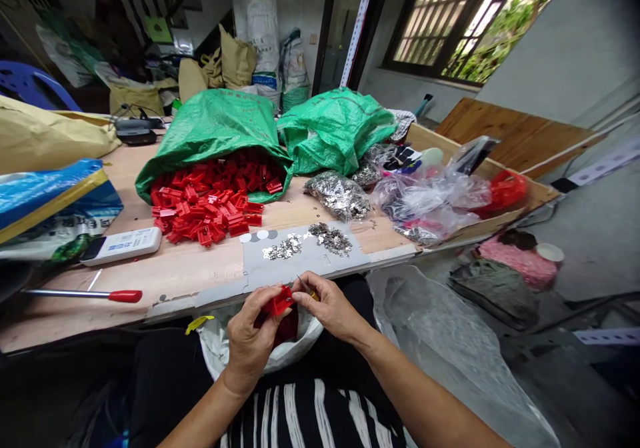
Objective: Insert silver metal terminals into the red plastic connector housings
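Grip (250, 328) snug around red piece (280, 300)

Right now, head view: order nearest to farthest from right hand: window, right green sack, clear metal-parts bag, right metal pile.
From right hand:
1. right metal pile, straight ahead
2. clear metal-parts bag, behind it
3. right green sack, further back
4. window, upper right
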Available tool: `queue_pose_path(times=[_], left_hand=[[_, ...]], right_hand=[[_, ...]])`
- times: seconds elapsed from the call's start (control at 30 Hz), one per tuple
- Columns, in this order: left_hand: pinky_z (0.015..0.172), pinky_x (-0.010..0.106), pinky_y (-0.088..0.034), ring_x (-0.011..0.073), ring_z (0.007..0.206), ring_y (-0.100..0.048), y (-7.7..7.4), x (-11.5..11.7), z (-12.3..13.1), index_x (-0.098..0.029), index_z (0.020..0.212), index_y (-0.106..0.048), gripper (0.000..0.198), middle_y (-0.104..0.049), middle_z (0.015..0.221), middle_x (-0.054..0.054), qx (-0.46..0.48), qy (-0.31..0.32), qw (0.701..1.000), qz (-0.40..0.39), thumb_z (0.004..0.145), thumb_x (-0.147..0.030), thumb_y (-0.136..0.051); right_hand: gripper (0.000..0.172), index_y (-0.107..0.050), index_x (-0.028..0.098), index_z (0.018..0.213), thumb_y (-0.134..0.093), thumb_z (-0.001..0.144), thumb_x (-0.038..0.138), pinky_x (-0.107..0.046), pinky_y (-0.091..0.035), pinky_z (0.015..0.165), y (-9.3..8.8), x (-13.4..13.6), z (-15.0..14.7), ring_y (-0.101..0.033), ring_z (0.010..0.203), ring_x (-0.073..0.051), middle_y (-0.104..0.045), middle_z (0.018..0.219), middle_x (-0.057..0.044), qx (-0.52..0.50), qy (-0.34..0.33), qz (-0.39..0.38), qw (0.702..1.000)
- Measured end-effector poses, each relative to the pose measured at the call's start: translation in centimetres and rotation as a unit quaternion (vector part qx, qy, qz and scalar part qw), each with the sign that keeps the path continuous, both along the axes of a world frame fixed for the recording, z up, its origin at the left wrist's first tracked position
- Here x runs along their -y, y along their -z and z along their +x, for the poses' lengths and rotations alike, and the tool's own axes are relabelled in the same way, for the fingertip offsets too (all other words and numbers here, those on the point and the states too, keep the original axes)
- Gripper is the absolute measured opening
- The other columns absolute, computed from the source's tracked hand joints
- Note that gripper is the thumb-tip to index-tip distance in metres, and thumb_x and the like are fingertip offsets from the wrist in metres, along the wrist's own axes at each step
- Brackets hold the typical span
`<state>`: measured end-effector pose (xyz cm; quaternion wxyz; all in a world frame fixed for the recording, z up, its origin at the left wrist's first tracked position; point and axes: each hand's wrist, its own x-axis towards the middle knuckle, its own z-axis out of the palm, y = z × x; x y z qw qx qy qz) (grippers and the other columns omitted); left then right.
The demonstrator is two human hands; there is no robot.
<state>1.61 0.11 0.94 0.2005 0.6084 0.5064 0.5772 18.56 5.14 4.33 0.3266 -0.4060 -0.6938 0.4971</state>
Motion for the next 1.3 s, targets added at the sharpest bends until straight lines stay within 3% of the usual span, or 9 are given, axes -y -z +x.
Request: queue_pose_path(times=[0.1, 0.17, 0.27, 0.37, 0.63, 0.9, 1.07, 1.3], left_hand=[[0.089, 0.033, -0.054, 0.0199, 0.095, -0.069, -0.4, -0.2, -0.1, -0.026, 0.105, -0.069, 0.031, -0.074, 0.104, 0.003, 0.078, 0.012, 0.993, -0.087, 0.074, -0.024, -0.073], [0.086, 0.032, -0.056, 0.0194, 0.092, -0.070, -0.7, -0.3, -0.2, -0.025, 0.108, -0.067, 0.035, -0.074, 0.104, 0.003, 0.174, 0.056, 0.970, -0.161, 0.073, -0.027, -0.074], [0.083, 0.032, -0.057, 0.0185, 0.091, -0.069, -1.0, -0.5, -0.2, -0.025, 0.117, -0.061, 0.044, -0.073, 0.105, 0.003, 0.298, 0.130, 0.916, -0.236, 0.075, -0.029, -0.073], [0.086, 0.031, -0.055, 0.0184, 0.096, -0.067, -1.0, -0.4, -0.1, -0.024, 0.122, -0.059, 0.048, -0.071, 0.108, 0.005, 0.331, 0.151, 0.894, -0.262, 0.076, -0.029, -0.071], [0.093, 0.032, -0.051, 0.0203, 0.100, -0.066, -1.2, -0.3, -0.4, -0.025, 0.125, -0.060, 0.051, -0.071, 0.109, 0.005, 0.305, 0.145, 0.908, -0.249, 0.075, -0.029, -0.071], [0.084, 0.030, -0.056, 0.0193, 0.091, -0.070, -0.9, -0.2, -0.1, -0.024, 0.108, -0.068, 0.042, -0.075, 0.100, 0.004, 0.321, 0.081, 0.922, -0.201, 0.067, -0.026, -0.079], [0.085, 0.028, -0.056, 0.0183, 0.091, -0.070, -1.0, 0.3, 0.1, -0.024, 0.098, -0.071, 0.034, -0.075, 0.097, 0.002, 0.262, 0.039, 0.954, -0.139, 0.065, -0.023, -0.080], [0.087, 0.034, -0.056, 0.0210, 0.093, -0.069, -0.3, 0.8, -0.1, -0.023, 0.102, -0.069, 0.033, -0.073, 0.101, 0.004, 0.186, 0.013, 0.976, -0.108, 0.070, -0.024, -0.077]], right_hand=[[0.011, -0.061, 0.018, 0.096, -0.056, 0.088, 0.021, -0.022, -0.040, 0.073, -1.0, 0.3, 0.1, -0.055, 0.079, -0.013, -0.063, 0.088, 0.000, 0.024, -0.042, 0.034, 0.998], [0.014, -0.064, 0.018, 0.100, -0.057, 0.088, 0.019, -0.023, -0.041, 0.076, -1.6, 0.3, 0.1, -0.058, 0.085, -0.014, -0.065, 0.095, -0.003, 0.054, -0.074, 0.062, 0.994], [0.011, -0.066, 0.017, 0.095, -0.059, 0.087, 0.020, -0.023, -0.042, 0.073, -2.3, 0.1, 0.2, -0.058, 0.081, -0.014, -0.067, 0.091, -0.003, 0.105, -0.112, 0.090, 0.984], [0.008, -0.067, 0.017, 0.091, -0.061, 0.086, 0.019, -0.022, -0.041, 0.070, -2.4, -0.1, 0.2, -0.058, 0.077, -0.014, -0.066, 0.085, -0.003, 0.132, -0.135, 0.107, 0.976], [0.003, -0.065, 0.016, 0.085, -0.063, 0.084, 0.017, -0.019, -0.037, 0.060, -2.2, -0.1, 0.1, -0.052, 0.064, -0.010, -0.062, 0.072, 0.002, 0.096, -0.108, 0.062, 0.987], [0.006, -0.063, 0.016, 0.085, -0.057, 0.085, 0.015, -0.021, -0.039, 0.067, -1.8, 0.6, -0.3, -0.053, 0.072, -0.011, -0.062, 0.080, 0.000, 0.074, -0.033, 0.072, 0.994], [0.006, -0.061, 0.017, 0.087, -0.056, 0.085, 0.019, -0.021, -0.039, 0.064, -2.1, 0.7, -0.4, -0.051, 0.069, -0.011, -0.060, 0.078, 0.001, 0.058, -0.018, 0.035, 0.998], [0.010, -0.062, 0.016, 0.084, -0.060, 0.082, 0.026, -0.021, -0.035, 0.059, -2.0, 0.5, -0.2, -0.044, 0.063, -0.010, -0.058, 0.074, 0.002, 0.040, -0.023, -0.009, 0.999]])
